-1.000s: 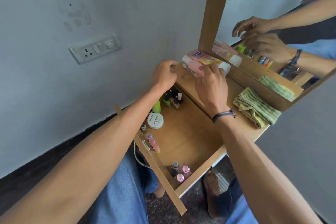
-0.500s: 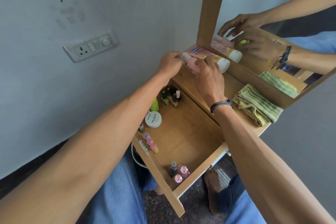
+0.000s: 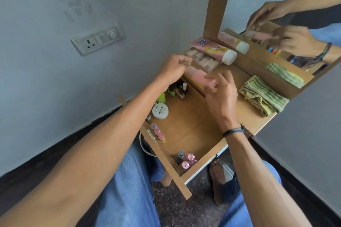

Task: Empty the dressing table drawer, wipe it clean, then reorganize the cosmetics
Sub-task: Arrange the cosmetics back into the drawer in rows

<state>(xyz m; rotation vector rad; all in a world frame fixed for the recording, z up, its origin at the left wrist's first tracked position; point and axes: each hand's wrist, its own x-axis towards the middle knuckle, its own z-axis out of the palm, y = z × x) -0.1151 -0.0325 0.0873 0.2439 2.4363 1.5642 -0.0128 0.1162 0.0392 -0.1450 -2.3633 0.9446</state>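
The wooden drawer of the dressing table stands pulled out over my lap. A small pink tube hangs above the drawer's back edge, held at both ends. My left hand pinches its pale cap end, and my right hand grips the other end between thumb and fingers. Inside the drawer are a white nail-polish jar, a green bottle, dark nail polish bottles at the back, small pink-capped bottles along the front wall, and pink bottles in the near corner.
On the tabletop by the mirror lie a large pink tube with a white cap, a clear box of nail tips and a folded green striped cloth. A switch plate is on the left wall.
Both hands have drawn back from the items by the mirror toward the drawer, bringing the small pink tube with them. The large tube and clear box now lie uncovered.
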